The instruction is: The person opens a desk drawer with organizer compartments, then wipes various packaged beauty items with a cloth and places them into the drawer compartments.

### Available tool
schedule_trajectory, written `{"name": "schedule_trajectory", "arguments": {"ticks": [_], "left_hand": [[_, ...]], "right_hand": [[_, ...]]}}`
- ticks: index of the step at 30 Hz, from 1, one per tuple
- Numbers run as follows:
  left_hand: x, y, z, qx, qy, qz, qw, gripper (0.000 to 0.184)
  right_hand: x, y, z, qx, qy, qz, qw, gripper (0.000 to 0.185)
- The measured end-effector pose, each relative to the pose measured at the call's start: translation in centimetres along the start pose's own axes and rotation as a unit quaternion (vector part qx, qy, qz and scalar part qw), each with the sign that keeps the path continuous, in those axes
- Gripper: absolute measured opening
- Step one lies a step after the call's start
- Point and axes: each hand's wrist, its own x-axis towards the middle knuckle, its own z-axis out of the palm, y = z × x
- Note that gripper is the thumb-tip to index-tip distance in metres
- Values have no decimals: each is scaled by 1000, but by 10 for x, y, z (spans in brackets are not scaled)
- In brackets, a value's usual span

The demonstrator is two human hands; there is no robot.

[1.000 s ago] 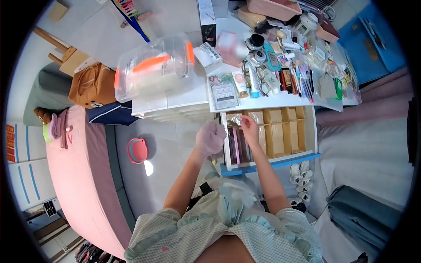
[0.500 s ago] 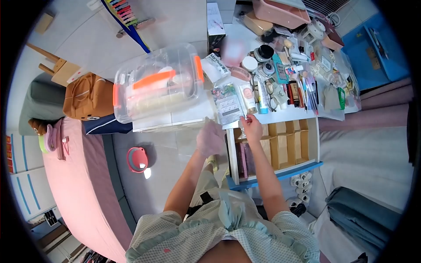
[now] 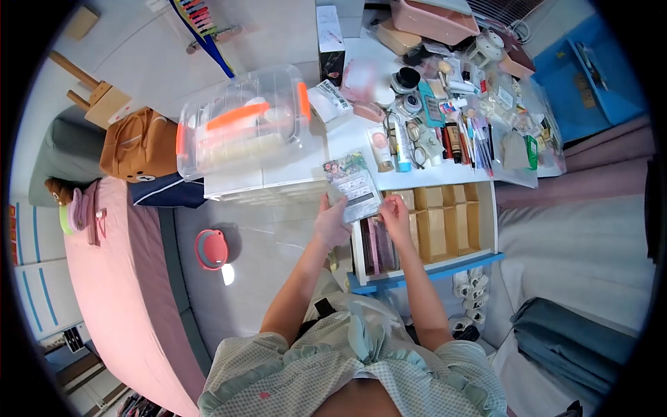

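Observation:
A flat printed packet (image 3: pixel 354 187) is held between my two hands over the front left corner of the white desk. My left hand (image 3: pixel 332 221) grips its lower left edge. At its lower right edge, my right hand (image 3: pixel 395 217) pinches the packet with bent fingers. Below my hands is the open drawer (image 3: pixel 495 226), with cardboard dividers (image 3: pixel 435 229) forming compartments. Thin pink and purple flat items (image 3: pixel 376 244) stand upright in its left compartment. A tube (image 3: pixel 381 149) and a blue-and-white tube (image 3: pixel 401 142) lie on the desk just behind the packet.
A clear lidded box with orange clasps (image 3: pixel 243 118) stands on the left. Glasses (image 3: pixel 417 144), pens (image 3: pixel 479 139), jars (image 3: pixel 405 80) and a pink basket (image 3: pixel 438 21) crowd the desk (image 3: pixel 340 142). A blue bin (image 3: pixel 590 83) is at the far right.
The packet has been lifted off the desk and brought forward, tilted. My left hand has taken hold of its left side, and my right hand its right side.

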Motion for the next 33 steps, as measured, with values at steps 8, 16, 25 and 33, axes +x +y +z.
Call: {"name": "schedule_trajectory", "arguments": {"ticks": [8, 16, 25, 33], "left_hand": [[-8, 124, -23, -489, 99, -444, 745, 34], [-17, 190, -60, -528, 134, -450, 707, 40], [-66, 157, -73, -207, -58, -114, 970, 38], [-89, 228, -104, -414, -122, -294, 853, 47]], "right_hand": [[-64, -42, -5, -141, 14, -123, 982, 37], [-106, -78, -47, -173, -37, -134, 975, 31], [-138, -111, -109, -88, -135, -48, 986, 33], [-146, -139, -150, -113, -235, 22, 965, 33]]}}
